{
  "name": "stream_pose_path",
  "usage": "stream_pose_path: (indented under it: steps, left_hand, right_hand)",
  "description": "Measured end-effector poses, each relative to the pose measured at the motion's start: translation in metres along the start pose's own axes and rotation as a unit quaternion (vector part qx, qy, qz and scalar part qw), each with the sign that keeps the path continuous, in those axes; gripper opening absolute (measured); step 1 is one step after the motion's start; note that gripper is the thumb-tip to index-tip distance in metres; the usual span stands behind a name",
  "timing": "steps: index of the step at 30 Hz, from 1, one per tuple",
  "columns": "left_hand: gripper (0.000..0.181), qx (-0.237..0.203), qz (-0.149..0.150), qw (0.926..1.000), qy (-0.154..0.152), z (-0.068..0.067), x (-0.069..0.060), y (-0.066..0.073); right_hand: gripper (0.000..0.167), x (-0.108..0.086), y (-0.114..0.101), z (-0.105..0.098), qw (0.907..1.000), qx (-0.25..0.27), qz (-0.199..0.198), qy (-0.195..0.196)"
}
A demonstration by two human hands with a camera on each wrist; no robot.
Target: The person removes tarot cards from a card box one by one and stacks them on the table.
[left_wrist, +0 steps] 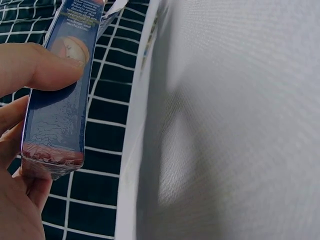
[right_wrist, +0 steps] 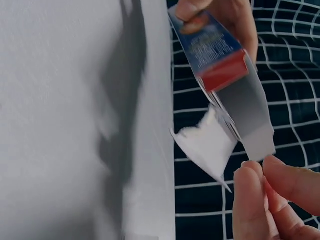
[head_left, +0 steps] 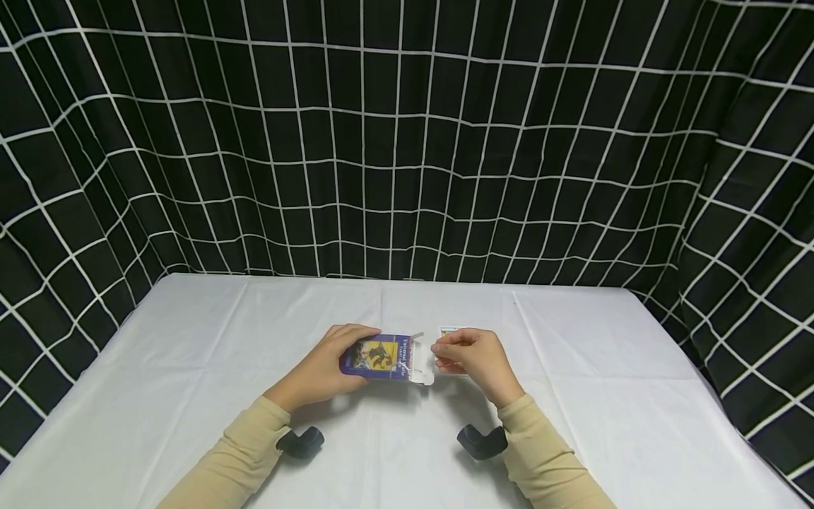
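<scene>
Left grip (head_left: 333, 360) is wrapped round a blue card box (head_left: 378, 355), thumb on one narrow side and fingers on the other, so that one's definitely holding. Right grip (head_left: 477, 357) is narrow, thumb and fingertips drawn close together right at the box's open end. Honestly can't tell if they're pinching the long flap (right_wrist: 252, 115) or just beside it.

From the head view you get the front of the box, a yellow picture with a title next to it, plus a picture card (head_left: 446, 331) lying on the bench (head_left: 394, 459) partly hidden under the right hand. Couldn't say if it's one card or a pile. Left wrist cam shows what that angle misses: small print on the narrow side under the thumb, and a reddish closed end with crinkly clear film. Right wrist cam looks at the open end instead: red band, the long flap pointing at the fingertips, and a white side flap (right_wrist: 207, 142) with a ragged edge.

As for where the box sits, it's inside the left grip, up off the bench, open end facing the right grip. Black grid curtain (head_left: 394, 141) behind it all.
</scene>
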State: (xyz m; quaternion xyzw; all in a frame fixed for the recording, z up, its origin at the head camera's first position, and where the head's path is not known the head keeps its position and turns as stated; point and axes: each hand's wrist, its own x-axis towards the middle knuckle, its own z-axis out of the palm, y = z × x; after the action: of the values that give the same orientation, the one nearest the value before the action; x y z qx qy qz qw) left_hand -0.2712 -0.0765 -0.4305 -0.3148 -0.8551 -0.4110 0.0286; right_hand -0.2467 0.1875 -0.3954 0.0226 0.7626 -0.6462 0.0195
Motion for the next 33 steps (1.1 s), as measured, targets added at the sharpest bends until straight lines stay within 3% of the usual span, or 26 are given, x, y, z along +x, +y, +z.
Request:
stream_pose_path:
  steps: [15, 33]
  left_hand:
    - [0.073, 0.003, 0.012, 0.9999, 0.003, -0.002, 0.002, 0.001]
    - [0.073, -0.005, 0.019, 0.9998, 0.005, 0.001, 0.0, 0.002]
  right_hand:
    - [0.022, -0.003, 0.0, 0.017, 0.9999, -0.002, -0.009, 0.01]
    - [0.021, -0.003, 0.008, 0.022, 0.9997, -0.02, -0.008, 0.008]
